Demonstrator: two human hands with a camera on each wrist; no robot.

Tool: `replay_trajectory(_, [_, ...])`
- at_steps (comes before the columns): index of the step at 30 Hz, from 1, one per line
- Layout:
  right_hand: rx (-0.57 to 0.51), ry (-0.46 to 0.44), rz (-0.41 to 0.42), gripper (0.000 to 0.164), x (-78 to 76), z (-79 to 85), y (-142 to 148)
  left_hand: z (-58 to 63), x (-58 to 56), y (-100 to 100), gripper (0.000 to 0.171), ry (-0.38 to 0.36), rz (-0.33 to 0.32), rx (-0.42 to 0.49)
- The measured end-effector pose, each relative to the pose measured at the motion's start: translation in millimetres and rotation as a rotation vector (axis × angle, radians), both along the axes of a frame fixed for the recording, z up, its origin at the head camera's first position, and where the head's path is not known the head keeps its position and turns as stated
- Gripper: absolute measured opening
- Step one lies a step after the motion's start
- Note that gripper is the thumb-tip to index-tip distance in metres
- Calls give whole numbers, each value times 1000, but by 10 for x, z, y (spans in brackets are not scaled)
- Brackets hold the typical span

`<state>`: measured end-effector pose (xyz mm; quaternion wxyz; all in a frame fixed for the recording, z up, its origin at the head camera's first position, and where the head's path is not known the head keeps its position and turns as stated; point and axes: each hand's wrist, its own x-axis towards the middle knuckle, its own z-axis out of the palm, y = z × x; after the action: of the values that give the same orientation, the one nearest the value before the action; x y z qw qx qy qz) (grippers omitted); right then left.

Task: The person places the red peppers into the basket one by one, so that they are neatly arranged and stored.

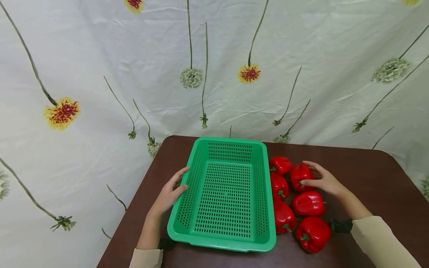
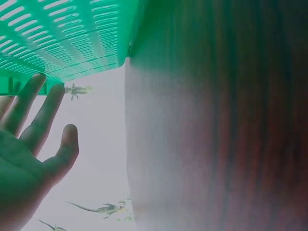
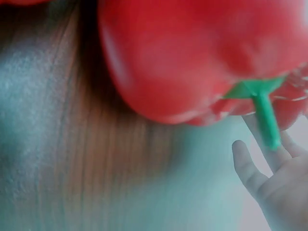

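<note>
Head view, clock taken from the basket's centre. I have a green perforated plastic basket (image 1: 231, 245) on a dark brown tabletop (image 1: 355, 167). The left hand (image 1: 169, 193) is at its 9 o'clock rim, thumb and fingers spread apart, tips at the edge; the left wrist view confirms fanned fingers beside the slotted wall.

At 3 o'clock, the right hand (image 1: 325, 182) is at a red bell pepper (image 1: 299, 174), thumb lying over it near the stem, fingers parted along its far side. How firmly they press, I cannot tell.

Around that pepper I count five more: an upper pepper (image 1: 280, 164) at 10 o'clock, a second (image 1: 277, 183) at 8, a third (image 1: 283, 214) at 7, a fourth (image 1: 307, 203) between 5 and 6, and a fifth (image 1: 313, 232) beyond it, same bearing.

In the right wrist view a pepper with a green stem fills the foreground; which one, I cannot tell.

Behind the table, at 12 o'clock: flower-printed cloth (image 1: 228, 100).
</note>
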<state>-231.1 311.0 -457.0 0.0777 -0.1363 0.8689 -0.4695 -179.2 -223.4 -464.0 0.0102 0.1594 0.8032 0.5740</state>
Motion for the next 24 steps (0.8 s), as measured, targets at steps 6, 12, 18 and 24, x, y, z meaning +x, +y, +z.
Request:
replay_trajectory(6, [-8, 2, -4, 73, 29, 93, 19, 0, -2, 10, 54, 3, 11, -4])
replay_trajectory(12, [-44, -11, -7, 73, 40, 182, 9, 8, 3, 16, 54, 1, 18, -2])
replay_trajectory(18, [-58, 3, -5, 72, 39, 273, -18, 13, 2, 15, 55, 0, 27, -3])
replay_trajectory(24, [-74, -18, -9, 73, 28, 345, -69, 8, 2, 12, 55, 1, 28, 1])
